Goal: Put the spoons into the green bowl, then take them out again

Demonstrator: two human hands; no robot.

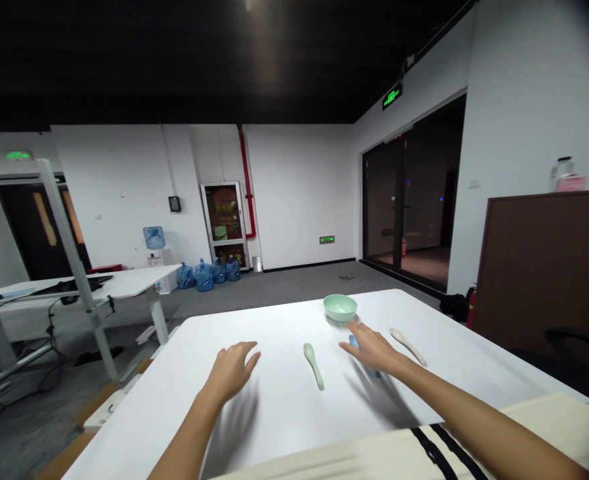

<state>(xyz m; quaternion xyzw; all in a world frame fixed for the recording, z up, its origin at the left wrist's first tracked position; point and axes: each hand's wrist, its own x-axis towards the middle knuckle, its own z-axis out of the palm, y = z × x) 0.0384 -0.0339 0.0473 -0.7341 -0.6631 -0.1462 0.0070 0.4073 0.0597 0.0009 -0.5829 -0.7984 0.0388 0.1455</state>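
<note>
A light green bowl (340, 309) stands upright near the far edge of the white table (274, 413). In front of it and to the left lies a green spoon (314, 367). My right hand (372, 348) hovers over a blue spoon (353, 341), hiding most of it, with thumb and fingers apart and nothing held. To the right of that hand rests a cream spoon (408, 347). My left hand (232, 371) is above the table's left part, thumb spread from the fingers, holding nothing; the green spoon is the nearest thing to it.
Another white table (139, 279) with a metal frame is at the left. Blue water bottles (204, 275) stand on the floor by the far wall. A brown cabinet (544, 273) rises at the right, beyond the table's edge.
</note>
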